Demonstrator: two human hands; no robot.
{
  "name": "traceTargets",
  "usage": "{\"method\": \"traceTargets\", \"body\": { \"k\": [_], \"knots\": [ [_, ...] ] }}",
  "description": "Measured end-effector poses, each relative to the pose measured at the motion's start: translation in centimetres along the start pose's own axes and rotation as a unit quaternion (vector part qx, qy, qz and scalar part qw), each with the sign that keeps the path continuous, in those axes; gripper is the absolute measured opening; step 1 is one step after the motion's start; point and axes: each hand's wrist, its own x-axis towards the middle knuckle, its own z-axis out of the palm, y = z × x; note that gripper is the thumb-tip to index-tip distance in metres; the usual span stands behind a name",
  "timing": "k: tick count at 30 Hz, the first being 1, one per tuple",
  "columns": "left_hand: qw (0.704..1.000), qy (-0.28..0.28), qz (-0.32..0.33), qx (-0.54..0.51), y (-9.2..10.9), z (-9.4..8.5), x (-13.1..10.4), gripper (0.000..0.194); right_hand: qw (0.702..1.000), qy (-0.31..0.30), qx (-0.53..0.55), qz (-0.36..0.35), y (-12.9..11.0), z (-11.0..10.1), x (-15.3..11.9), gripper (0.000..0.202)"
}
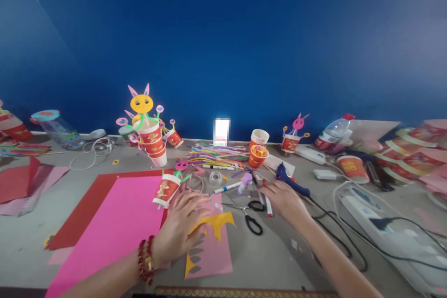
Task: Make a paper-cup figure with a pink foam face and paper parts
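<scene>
My left hand, with a red bead bracelet at the wrist, lies fingers stretched over a pink paper sheet with grey-looking oval shapes along it. Its thumb rests against a jagged yellow paper scrap. My right hand reaches over a white marker with red ends, its fingers extended; whether they touch the marker I cannot tell. Between the hands lie black-handled scissors, a blue-and-white marker and a purple glue stick. A decorated paper cup leans just beyond my left hand.
Bright pink card covers the left. Several pipe cleaners, a tape roll and stacked cups sit farther back. A stacked-cup figure stands back left. At right are a blue glue gun, cords and a power strip.
</scene>
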Motion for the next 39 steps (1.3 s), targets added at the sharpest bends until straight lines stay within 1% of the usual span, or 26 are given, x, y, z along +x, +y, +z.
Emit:
{"method": "traceTargets", "body": {
  "k": [3,4,6,8,9,10,11,12,13,15,17,19,21,25,27,30,32,33,34,35,36,37,38,39],
  "knots": [
    [1.0,-0.014,-0.009,0.006,-0.1,-0.3,-0.5,0.025,0.999,-0.039,-0.006,0.003,0.1,0.3,0.5,0.029],
    [1.0,-0.017,-0.015,0.006,-0.3,-0.4,-0.7,0.025,0.999,-0.04,0.001,0.004,0.0,0.2,0.4,0.028],
    [0.999,-0.028,-0.033,0.005,-0.6,-0.8,-1.2,0.025,1.0,-0.019,0.016,0.013,-0.5,-0.2,-0.1,0.028],
    [0.997,-0.054,-0.059,0.0,-0.8,-1.1,-1.7,0.024,0.998,0.023,0.041,0.031,-1.8,-0.8,-0.8,0.029],
    [0.995,-0.073,-0.071,-0.007,-0.7,-1.2,-2.0,0.029,0.996,0.044,0.063,0.044,-2.8,-1.1,-1.1,0.028],
    [0.992,-0.093,-0.079,-0.015,-0.6,-1.3,-2.1,0.039,0.993,0.055,0.097,0.044,-4.0,-1.4,-1.3,0.028],
    [0.99,-0.113,-0.084,-0.024,-0.5,-1.3,-2.2,0.049,0.988,0.055,0.135,0.04,-5.4,-1.7,-1.3,0.026],
    [0.987,-0.13,-0.086,-0.031,-0.3,-1.2,-2.3,0.057,0.984,0.039,0.168,0.034,-6.7,-1.9,-1.3,0.025],
    [0.986,-0.141,-0.088,-0.033,-0.1,-1.1,-2.3,0.059,0.98,0.014,0.195,0.019,-8.1,-2.0,-1.1,0.024],
    [0.984,-0.152,-0.095,-0.021,0.2,-0.9,-2.1,0.052,0.975,-0.043,0.218,-0.002,-10.3,-1.9,-0.3,0.026],
    [0.982,-0.159,-0.106,0.001,0.4,-0.5,-1.9,0.043,0.975,-0.08,0.208,-0.006,-11.6,-1.6,0.7,0.032],
    [0.978,-0.17,-0.117,0.021,0.4,-0.2,-1.6,0.039,0.975,-0.11,0.191,0.0,-12.0,-1.2,1.7,0.037],
    [0.975,-0.181,-0.125,0.035,0.3,0.1,-1.5,0.038,0.975,-0.133,0.178,0.005,-12.0,-0.9,2.5,0.036],
    [0.972,-0.19,-0.131,0.047,-0.3,0.7,-1.6,0.044,0.972,-0.167,0.166,0.015,-11.8,-0.8,3.5,0.021],
    [0.972,-0.19,-0.133,0.043,-0.4,0.9,-1.7,0.046,0.97,-0.173,0.17,0.026,-11.9,-1.0,3.8,0.016],
    [0.975,-0.174,-0.139,0.01,-0.5,0.7,-1.7,0.041,0.962,-0.161,0.213,0.054,-11.9,-1.5,3.6,0.015],
    [0.977,-0.148,-0.142,-0.05,-0.6,0.1,-1.6,0.033,0.943,-0.158,0.278,0.089,-11.7,-1.8,3.1,0.015],
    [0.976,-0.133,-0.141,-0.101,-0.7,-0.2,-1.4,0.032,0.927,-0.157,0.323,0.11,-11.6,-1.9,2.7,0.014],
    [0.968,-0.118,-0.14,-0.17,-0.8,-0.5,-1.3,0.035,0.905,-0.152,0.374,0.133,-11.4,-1.9,2.4,0.011],
    [0.95,-0.102,-0.14,-0.26,-0.9,-0.7,-1.1,0.04,0.876,-0.141,0.433,0.157,-11.2,-1.9,2.0,0.006],
    [0.916,-0.084,-0.149,-0.363,-0.9,-0.9,-0.9,0.045,0.84,-0.125,0.495,0.18,-11.0,-1.8,1.7,0.003],
    [0.867,-0.061,-0.167,-0.465,-0.9,-0.9,-0.7,0.05,0.799,-0.108,0.557,0.202,-10.9,-1.7,1.4,0.009],
    [0.81,-0.036,-0.194,-0.552,-0.9,-0.7,-0.5,0.053,0.755,-0.093,0.611,0.219,-10.9,-1.6,1.2,0.016],
    [0.755,-0.016,-0.225,-0.616,-0.8,-0.4,-0.4,0.055,0.715,-0.083,0.655,0.232,-11.0,-1.5,1.1,0.022]
  ]
}}
